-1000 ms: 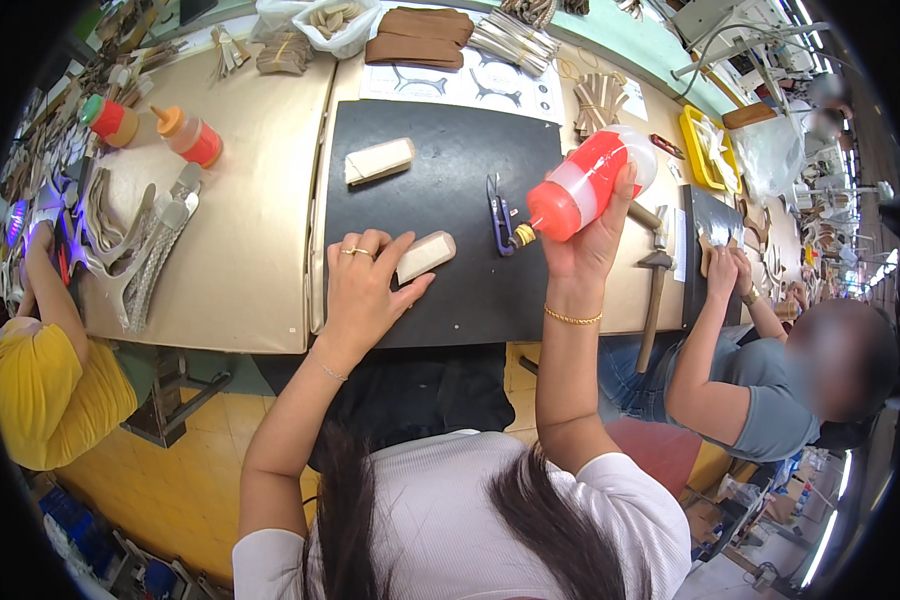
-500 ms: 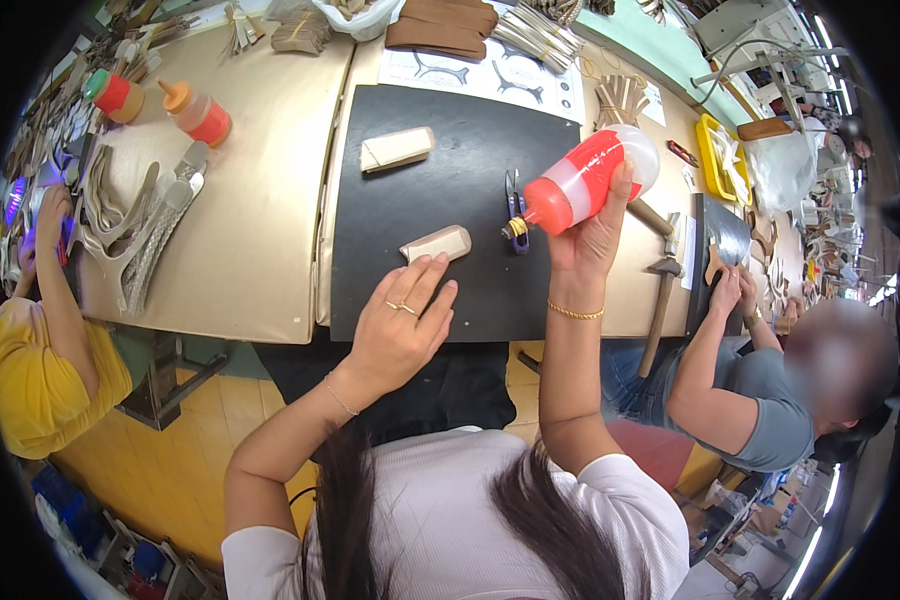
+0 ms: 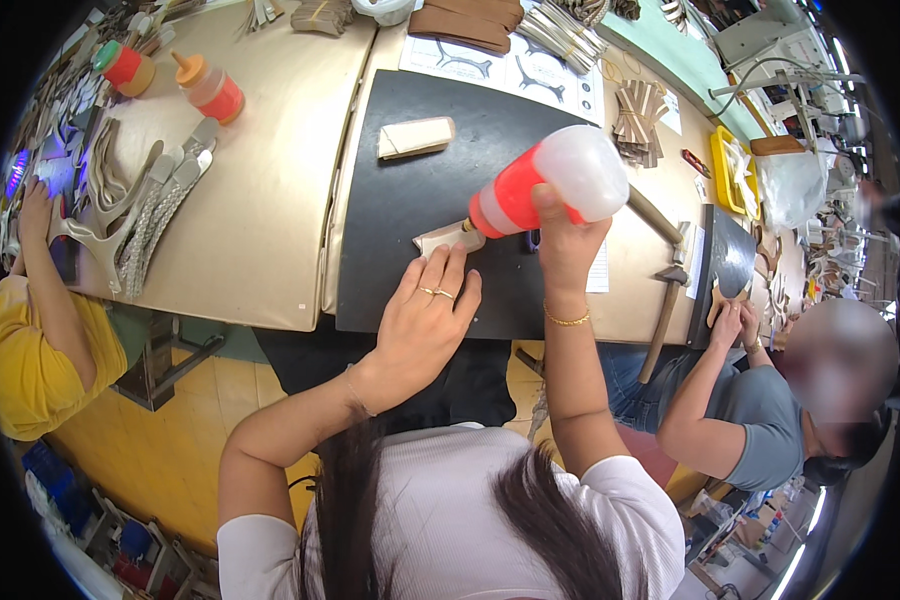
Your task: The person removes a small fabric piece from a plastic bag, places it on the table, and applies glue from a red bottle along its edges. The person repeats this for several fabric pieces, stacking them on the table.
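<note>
My right hand (image 3: 573,245) is closed round a squeeze bottle (image 3: 582,170), red and translucent white, tilted with its nozzle down. That nozzle meets a small beige piece (image 3: 442,239) with a rounded end, lying on the black mat (image 3: 380,230). My left hand (image 3: 422,312) is stretched out over the mat's near part, fingertips resting on the same piece's near edge. Farther up the mat lies a second, similar beige piece (image 3: 415,138). The bottle and my right hand hide most of a pair of thread snips (image 3: 534,241).
Two hammers (image 3: 670,285) lie right of the mat, near a yellow basket (image 3: 733,165). Printed sheets (image 3: 530,78) and brown strips (image 3: 465,22) are behind. Left stand two glue bottles (image 3: 215,92) beside pale straps (image 3: 155,215). Co-workers sit on both sides.
My right hand has brought the bottle left and down, so its nozzle now reaches the near beige piece. My left hand keeps its fingertips there. The whole view has shifted slightly.
</note>
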`<state>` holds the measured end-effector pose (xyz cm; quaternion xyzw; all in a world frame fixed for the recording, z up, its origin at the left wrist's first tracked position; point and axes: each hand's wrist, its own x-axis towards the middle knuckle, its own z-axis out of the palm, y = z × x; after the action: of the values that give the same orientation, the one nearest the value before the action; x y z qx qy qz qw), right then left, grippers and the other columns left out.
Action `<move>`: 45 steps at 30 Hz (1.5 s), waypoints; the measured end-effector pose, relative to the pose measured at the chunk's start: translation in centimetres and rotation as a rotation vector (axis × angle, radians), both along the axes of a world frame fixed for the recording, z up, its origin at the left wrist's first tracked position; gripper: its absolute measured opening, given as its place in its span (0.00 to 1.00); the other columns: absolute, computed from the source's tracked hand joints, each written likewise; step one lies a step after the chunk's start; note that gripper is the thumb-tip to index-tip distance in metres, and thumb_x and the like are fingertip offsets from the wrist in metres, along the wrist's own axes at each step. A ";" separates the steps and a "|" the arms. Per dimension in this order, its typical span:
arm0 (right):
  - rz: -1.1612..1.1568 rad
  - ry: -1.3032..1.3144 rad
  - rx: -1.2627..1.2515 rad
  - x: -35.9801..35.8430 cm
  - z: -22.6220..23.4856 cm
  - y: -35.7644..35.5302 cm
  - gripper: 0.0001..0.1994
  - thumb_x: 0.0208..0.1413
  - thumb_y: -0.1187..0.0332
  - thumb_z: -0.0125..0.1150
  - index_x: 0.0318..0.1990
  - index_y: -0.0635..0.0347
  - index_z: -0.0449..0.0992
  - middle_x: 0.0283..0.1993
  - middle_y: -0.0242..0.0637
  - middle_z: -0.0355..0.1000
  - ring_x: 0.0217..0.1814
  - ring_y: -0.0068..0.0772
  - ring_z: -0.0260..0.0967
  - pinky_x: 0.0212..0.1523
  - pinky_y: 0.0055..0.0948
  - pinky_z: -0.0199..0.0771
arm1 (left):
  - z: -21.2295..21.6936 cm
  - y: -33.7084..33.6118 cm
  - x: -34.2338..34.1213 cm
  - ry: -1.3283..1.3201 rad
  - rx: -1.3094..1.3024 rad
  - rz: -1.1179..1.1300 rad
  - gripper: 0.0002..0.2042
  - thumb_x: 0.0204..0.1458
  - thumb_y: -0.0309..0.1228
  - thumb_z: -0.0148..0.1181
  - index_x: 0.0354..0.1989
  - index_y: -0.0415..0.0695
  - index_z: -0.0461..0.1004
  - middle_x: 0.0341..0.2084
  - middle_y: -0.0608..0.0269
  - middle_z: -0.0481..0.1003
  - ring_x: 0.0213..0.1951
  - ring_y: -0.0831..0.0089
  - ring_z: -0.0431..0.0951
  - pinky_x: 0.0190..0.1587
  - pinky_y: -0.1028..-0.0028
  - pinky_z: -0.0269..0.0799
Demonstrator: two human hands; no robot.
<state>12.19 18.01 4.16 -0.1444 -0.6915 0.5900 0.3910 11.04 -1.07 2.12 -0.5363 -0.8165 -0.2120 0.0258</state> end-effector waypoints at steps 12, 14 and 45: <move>0.000 -0.209 0.413 -1.0 1.5 1.4 0.16 0.38 0.71 0.79 0.37 0.65 0.82 0.36 0.39 0.81 0.37 0.30 0.80 0.39 0.28 0.78 | 0.8 0.4 0.1 0.002 -0.052 -0.007 0.23 0.44 0.28 0.62 0.51 0.34 0.71 0.56 0.38 0.65 0.58 0.47 0.66 0.61 0.57 0.64; 0.004 -0.198 0.344 -0.6 1.8 1.5 0.17 0.39 0.71 0.79 0.38 0.65 0.82 0.36 0.40 0.81 0.38 0.30 0.80 0.40 0.28 0.78 | 1.0 0.4 0.2 -0.010 -0.065 -0.012 0.23 0.44 0.28 0.61 0.51 0.34 0.71 0.56 0.38 0.65 0.58 0.47 0.66 0.61 0.57 0.64; 0.128 -0.170 0.648 -1.9 1.2 -0.2 0.19 0.38 0.66 0.81 0.38 0.63 0.82 0.35 0.40 0.81 0.35 0.32 0.79 0.37 0.27 0.77 | 1.1 1.1 0.8 0.049 -0.091 0.033 0.18 0.47 0.27 0.58 0.47 0.33 0.72 0.53 0.36 0.67 0.57 0.47 0.67 0.60 0.57 0.64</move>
<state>10.34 17.80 5.32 -0.0179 -0.8807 0.3490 0.3197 11.83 0.05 3.21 -0.5285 -0.8332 -0.1609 0.0250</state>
